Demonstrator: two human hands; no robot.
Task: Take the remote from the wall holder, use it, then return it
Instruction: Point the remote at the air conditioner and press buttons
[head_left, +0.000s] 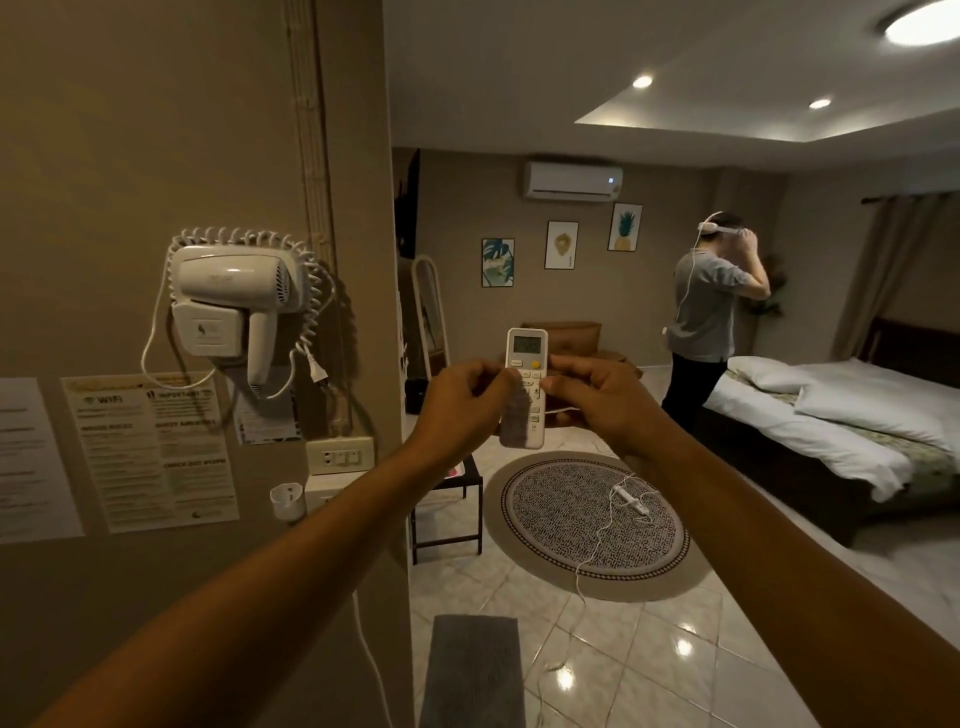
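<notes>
Mid-frame, at arm's length: slim white rectangular AC remote w/ lit display (525, 387) upright, gripped by both hands. Left hand (457, 410) curled round its left edge; right hand (597, 402) closed on right edge, thumb on buttons. Empty white plastic wall holder (287, 501) lower left.

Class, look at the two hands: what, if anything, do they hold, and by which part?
Both hold the remote upright: the left hand grips its left edge and lower body, the right hand its right edge at the buttons.
</notes>
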